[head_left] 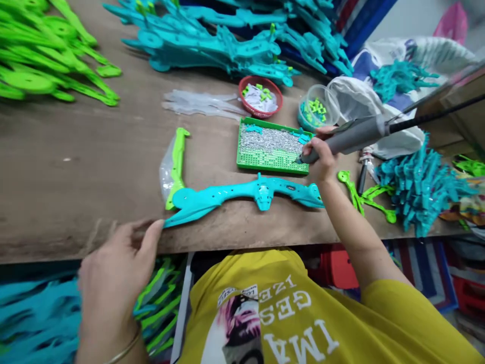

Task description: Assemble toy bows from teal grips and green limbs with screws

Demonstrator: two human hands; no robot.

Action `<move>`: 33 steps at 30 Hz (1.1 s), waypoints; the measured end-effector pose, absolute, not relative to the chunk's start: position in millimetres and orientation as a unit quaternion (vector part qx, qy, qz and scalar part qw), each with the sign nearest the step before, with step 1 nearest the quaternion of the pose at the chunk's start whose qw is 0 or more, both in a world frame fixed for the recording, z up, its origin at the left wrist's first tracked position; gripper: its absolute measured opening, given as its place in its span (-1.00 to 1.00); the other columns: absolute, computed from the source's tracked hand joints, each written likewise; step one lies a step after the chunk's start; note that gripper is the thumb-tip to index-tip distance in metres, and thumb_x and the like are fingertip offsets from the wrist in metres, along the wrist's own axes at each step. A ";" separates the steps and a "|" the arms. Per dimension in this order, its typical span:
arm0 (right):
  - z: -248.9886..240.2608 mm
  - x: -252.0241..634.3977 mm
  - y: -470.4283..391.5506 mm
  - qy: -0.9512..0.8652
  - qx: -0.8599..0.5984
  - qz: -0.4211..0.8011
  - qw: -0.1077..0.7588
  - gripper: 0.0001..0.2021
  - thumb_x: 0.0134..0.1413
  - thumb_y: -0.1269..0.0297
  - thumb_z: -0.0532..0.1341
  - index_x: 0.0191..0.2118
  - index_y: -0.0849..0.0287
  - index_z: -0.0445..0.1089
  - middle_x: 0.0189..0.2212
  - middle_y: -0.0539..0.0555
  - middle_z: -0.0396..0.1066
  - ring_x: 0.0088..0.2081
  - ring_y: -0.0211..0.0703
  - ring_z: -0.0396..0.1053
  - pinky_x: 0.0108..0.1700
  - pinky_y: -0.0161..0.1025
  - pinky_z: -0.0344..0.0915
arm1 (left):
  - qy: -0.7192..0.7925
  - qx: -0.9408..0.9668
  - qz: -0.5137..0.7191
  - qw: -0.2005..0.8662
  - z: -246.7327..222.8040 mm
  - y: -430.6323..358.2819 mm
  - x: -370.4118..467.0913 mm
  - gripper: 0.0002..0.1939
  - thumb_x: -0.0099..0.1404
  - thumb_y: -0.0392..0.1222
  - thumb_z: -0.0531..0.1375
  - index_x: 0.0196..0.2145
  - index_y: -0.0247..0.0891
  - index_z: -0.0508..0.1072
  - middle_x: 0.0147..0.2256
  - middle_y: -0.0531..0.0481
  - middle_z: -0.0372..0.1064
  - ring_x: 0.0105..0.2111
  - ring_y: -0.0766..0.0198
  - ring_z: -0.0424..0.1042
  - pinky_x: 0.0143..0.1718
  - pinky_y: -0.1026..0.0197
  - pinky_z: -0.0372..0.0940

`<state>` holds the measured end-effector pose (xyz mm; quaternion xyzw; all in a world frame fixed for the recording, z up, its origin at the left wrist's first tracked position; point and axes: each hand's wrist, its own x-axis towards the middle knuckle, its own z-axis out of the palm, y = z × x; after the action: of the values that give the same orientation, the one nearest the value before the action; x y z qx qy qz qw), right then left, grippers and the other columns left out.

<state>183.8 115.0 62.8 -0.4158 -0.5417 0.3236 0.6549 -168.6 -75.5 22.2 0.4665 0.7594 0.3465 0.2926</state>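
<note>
My left hand point(119, 270) is at the table's front edge, its thumb and fingers closed at the pointed left tip of a long teal plastic part point(227, 193). That part lies on the table, with a skull-like shape at its middle. My right hand point(322, 157) is wrapped round a grey electric screwdriver point(348, 136), its cable running off to the right. The screwdriver's tip points down over a green tray point(276, 167) of small silver screws. A bright green plastic arm point(178, 162) with a clear piece beside it stands across the teal part's left end.
Teal parts point(212, 48) are heaped at the back, green parts point(41, 65) at the back left. Behind the tray are a red bowl point(242, 101), a clear tub point(301, 119) and translucent strips point(204, 102). Green pieces point(366, 198) and a teal stack point(420, 187) lie right.
</note>
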 end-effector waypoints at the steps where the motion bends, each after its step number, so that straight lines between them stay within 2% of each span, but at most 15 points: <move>1: 56.5 189.7 117.9 -0.536 -0.428 0.320 0.653 -0.67 0.00 -0.06 0.39 -0.32 0.05 0.36 -0.63 -0.17 0.26 -0.62 -0.33 0.28 -0.50 -0.28 0.30 | 0.779 0.489 0.320 0.228 26.2 -73.6 -162.7 -0.73 0.24 0.11 0.30 -0.20 -0.07 0.56 -0.25 -0.17 0.56 0.04 -0.43 0.48 0.05 -0.49 0.33; 3: 44.8 195.3 122.7 -0.535 -0.451 0.323 0.637 -0.66 -0.01 -0.09 0.38 -0.34 0.05 0.36 -0.64 -0.16 0.24 -0.62 -0.32 0.28 -0.48 -0.27 0.31 | 0.791 0.534 0.280 0.108 32.3 -64.8 -142.4 -0.64 0.33 0.12 0.22 -0.04 -0.10 0.55 -0.06 -0.28 0.52 0.16 -0.48 0.36 0.15 -0.53 0.22; 5: 36.9 195.7 126.5 -0.537 -0.462 0.329 0.624 -0.66 -0.02 -0.08 0.36 -0.31 0.05 0.37 -0.65 -0.17 0.23 -0.62 -0.31 0.27 -0.48 -0.27 0.31 | 0.729 0.612 0.303 0.043 34.4 -50.9 -112.7 -0.60 0.39 0.09 0.18 0.00 -0.23 0.53 -0.09 -0.32 0.52 0.05 -0.35 0.47 0.09 -0.42 0.32; 7: 33.5 193.8 129.3 -0.540 -0.456 0.336 0.623 -0.66 -0.02 -0.06 0.36 -0.26 0.05 0.36 -0.66 -0.18 0.24 -0.63 -0.30 0.25 -0.49 -0.27 0.29 | 0.633 0.697 0.333 0.055 32.8 -35.2 -78.4 -0.64 0.41 0.00 0.19 0.01 -0.31 0.50 -0.08 -0.31 0.54 0.00 -0.17 0.51 0.10 -0.26 0.37; 9: 33.5 191.7 131.0 -0.540 -0.447 0.344 0.625 -0.65 -0.02 -0.05 0.36 -0.24 0.05 0.34 -0.67 -0.19 0.26 -0.64 -0.30 0.24 -0.51 -0.27 0.26 | 0.556 0.759 0.323 0.103 29.5 -20.7 -45.8 -0.62 0.43 -0.07 0.18 0.11 -0.31 0.44 0.09 -0.32 0.47 0.14 -0.10 0.44 0.19 -0.18 0.33; 11: 35.1 190.2 131.5 -0.542 -0.451 0.348 0.618 -0.64 -0.02 -0.07 0.35 -0.24 0.04 0.32 -0.67 -0.19 0.26 -0.65 -0.31 0.23 -0.51 -0.27 0.24 | 0.524 0.790 0.288 0.135 26.4 -8.9 -20.1 -0.49 0.42 -0.04 0.20 0.23 -0.33 0.37 0.27 -0.38 0.31 0.31 -0.16 0.26 0.29 -0.23 0.22; 13: 36.8 189.5 131.2 -0.546 -0.468 0.345 0.603 -0.64 0.00 -0.09 0.34 -0.26 0.04 0.31 -0.68 -0.19 0.25 -0.64 -0.31 0.23 -0.50 -0.27 0.24 | 0.525 0.803 0.240 0.148 24.2 0.2 -3.6 -0.33 0.37 0.03 0.25 0.31 -0.38 0.30 0.35 -0.46 0.16 0.38 -0.29 0.12 0.34 -0.32 0.10; 15: 37.6 189.6 130.7 -0.551 -0.482 0.340 0.590 -0.64 0.01 -0.10 0.33 -0.27 0.05 0.32 -0.67 -0.19 0.23 -0.64 -0.32 0.23 -0.50 -0.28 0.23 | 0.532 0.808 0.198 0.156 22.5 6.8 4.4 -0.26 0.35 0.04 0.27 0.35 -0.39 0.26 0.36 -0.48 0.13 0.38 -0.36 0.10 0.36 -0.37 0.02; 17: 37.1 189.9 130.8 -0.554 -0.489 0.341 0.582 -0.64 0.01 -0.11 0.32 -0.27 0.06 0.32 -0.67 -0.18 0.23 -0.64 -0.32 0.22 -0.50 -0.28 0.23 | 0.535 0.810 0.177 0.164 21.2 10.5 6.7 -0.33 0.37 -0.02 0.23 0.35 -0.35 0.28 0.34 -0.42 0.20 0.35 -0.32 0.16 0.36 -0.36 0.01; 22: 34.0 190.3 132.6 -0.564 -0.474 0.354 0.577 -0.62 -0.01 -0.12 0.33 -0.28 0.08 0.35 -0.68 -0.17 0.24 -0.64 -0.31 0.23 -0.51 -0.27 0.23 | 0.528 0.813 0.179 0.170 19.6 7.4 4.8 -0.45 0.39 -0.14 0.14 0.30 -0.29 0.36 0.27 -0.33 0.32 0.25 -0.23 0.30 0.34 -0.32 0.05; 27: 35.1 189.2 132.5 -0.567 -0.469 0.361 0.573 -0.56 -0.03 -0.20 0.35 -0.28 0.08 0.36 -0.68 -0.18 0.24 -0.65 -0.33 0.22 -0.50 -0.27 0.25 | 0.517 0.823 0.176 0.156 17.1 -3.5 2.0 -0.46 0.41 -0.16 0.10 0.29 -0.30 0.38 0.23 -0.32 0.36 0.22 -0.20 0.32 0.34 -0.29 0.06; 33: 34.1 190.2 132.9 -0.555 -0.454 0.368 0.592 -0.57 -0.06 -0.14 0.39 -0.28 0.07 0.34 -0.68 -0.18 0.26 -0.66 -0.32 0.23 -0.51 -0.27 0.24 | 0.517 0.824 0.181 0.147 12.7 -6.5 0.1 -0.48 0.41 -0.16 0.10 0.28 -0.30 0.40 0.22 -0.31 0.38 0.22 -0.20 0.33 0.33 -0.30 0.08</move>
<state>190.2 132.9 34.1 -0.4538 -0.5546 0.3683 0.5923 0.1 -6.5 12.7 0.8238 0.5169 0.1806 0.1471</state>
